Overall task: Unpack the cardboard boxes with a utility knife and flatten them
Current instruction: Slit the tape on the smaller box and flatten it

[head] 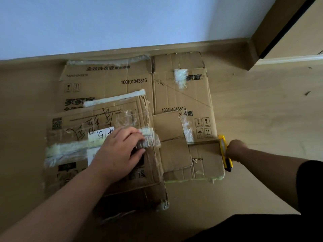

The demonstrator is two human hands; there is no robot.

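Two bare hands work over cardboard spread on a tan floor (262, 110). Nearest you, on the left, your left hand (120, 151) presses down on a taped box (104, 137), fingers spread and nearly straight across a band of clear tape, beside a white label with handwritten numbers. To the right, at about the same depth, your right hand (235, 150) is closed around a yellow utility knife (225, 152), which lies along the right edge of a flattened sheet (183, 95); whether the blade is out cannot be told. The taped box overlaps the near left part of that cardboard. Farther off, the flattened sheet reaches the baseboard (122, 52), printed with the number 100101043516 and handling symbols, with patches of torn tape on it. Beyond stands a pale wall (122, 20), and at far right a wooden panel (288, 27) with a dark edge.
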